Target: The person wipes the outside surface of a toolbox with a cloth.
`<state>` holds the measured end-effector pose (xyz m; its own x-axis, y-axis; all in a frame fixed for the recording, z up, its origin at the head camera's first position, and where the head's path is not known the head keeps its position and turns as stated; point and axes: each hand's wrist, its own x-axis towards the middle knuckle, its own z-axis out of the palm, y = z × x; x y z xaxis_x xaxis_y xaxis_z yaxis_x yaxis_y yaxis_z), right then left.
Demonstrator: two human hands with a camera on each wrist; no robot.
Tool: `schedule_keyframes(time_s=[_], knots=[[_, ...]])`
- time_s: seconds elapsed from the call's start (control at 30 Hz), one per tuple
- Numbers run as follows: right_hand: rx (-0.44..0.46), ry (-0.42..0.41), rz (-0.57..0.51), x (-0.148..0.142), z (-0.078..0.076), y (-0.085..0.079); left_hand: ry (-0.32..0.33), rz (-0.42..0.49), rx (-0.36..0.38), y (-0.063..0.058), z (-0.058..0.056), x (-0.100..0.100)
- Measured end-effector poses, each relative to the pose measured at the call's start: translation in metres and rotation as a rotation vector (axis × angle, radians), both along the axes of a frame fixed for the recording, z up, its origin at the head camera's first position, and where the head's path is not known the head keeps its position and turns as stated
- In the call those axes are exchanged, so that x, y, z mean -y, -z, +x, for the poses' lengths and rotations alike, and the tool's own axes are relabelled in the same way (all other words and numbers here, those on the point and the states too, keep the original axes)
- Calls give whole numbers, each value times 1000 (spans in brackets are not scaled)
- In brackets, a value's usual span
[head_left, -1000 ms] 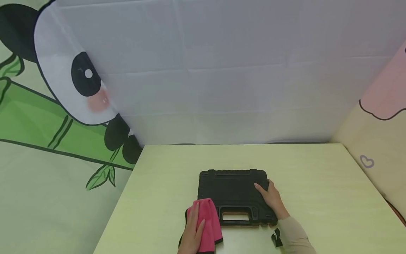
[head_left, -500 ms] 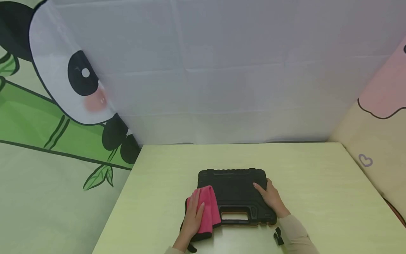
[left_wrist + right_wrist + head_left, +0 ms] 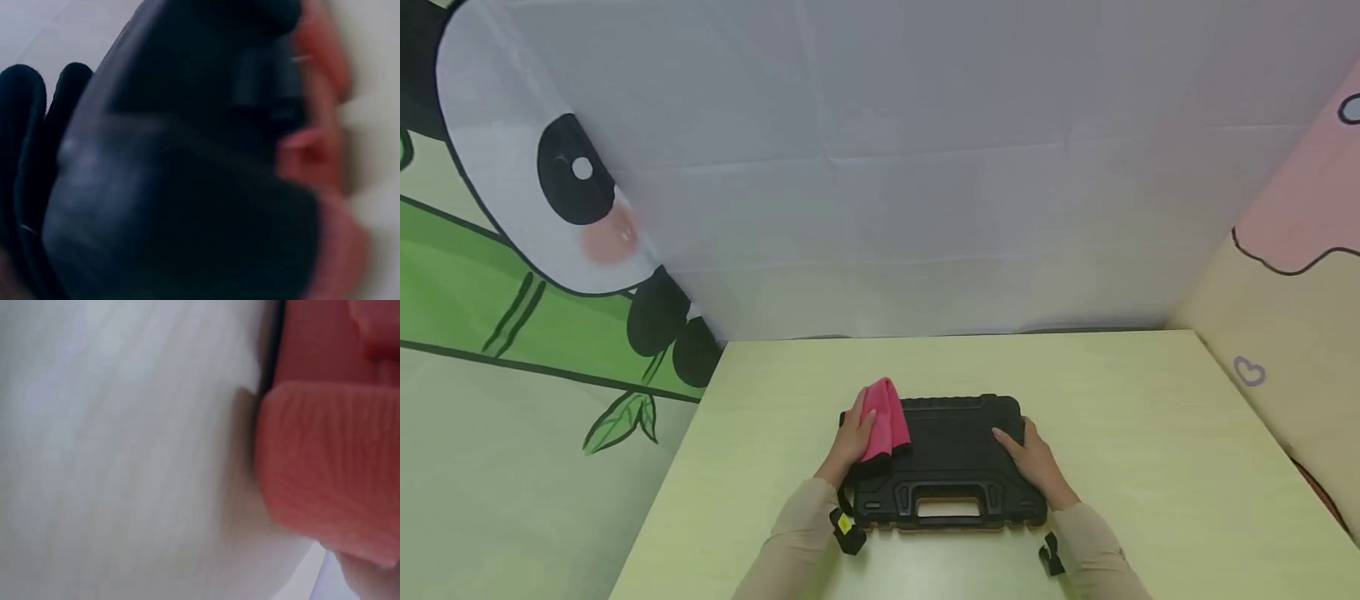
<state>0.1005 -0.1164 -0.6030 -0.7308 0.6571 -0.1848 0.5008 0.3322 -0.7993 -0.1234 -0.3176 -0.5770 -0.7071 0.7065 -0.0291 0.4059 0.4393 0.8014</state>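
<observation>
A black plastic carrying case [image 3: 958, 442] with a reddish-orange underside lies on the table, its handle [image 3: 947, 504] toward me. Near the case's left edge, my left hand [image 3: 852, 437] holds a pink cloth [image 3: 886, 421] with black trim against the lid. In the left wrist view, the cloth's dark folds [image 3: 25, 162] stand beside the case's blurred black shell [image 3: 181, 200]. My right hand [image 3: 1036, 458] grips the right edge of the case, thumb on the lid. The right wrist view shows the case's ridged reddish side [image 3: 331, 462] close up, with most of that hand hidden.
The pale yellow table [image 3: 1135, 417] extends around the case. A white sheet [image 3: 925, 208] hangs behind it, with printed panels on both sides. A black strap piece [image 3: 848, 533] with a yellow mark sits at the left sleeve, and another black piece [image 3: 1051, 554] by the right sleeve.
My left hand has slid the pink cloth away from me, from the case's near left corner up toward its far left corner. The right hand keeps its hold on the right edge.
</observation>
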Motion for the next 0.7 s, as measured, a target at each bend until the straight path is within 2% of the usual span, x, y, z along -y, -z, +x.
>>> schedule_keyframes(time_s=[0.13, 0.37, 0.53, 0.7], knots=[[-9, 8, -11, 4, -3, 1, -22, 18, 72, -1, -8, 0], [-19, 45, -7, 11, -4, 0, -49, 64, 136, 5, -7, 6], [-14, 59, 4, 13, -2, 0, -35, 97, 136, 6, 3, 12], [-12, 66, 7, 13, 1, -1, -54, 73, 185, 8, 22, 30]])
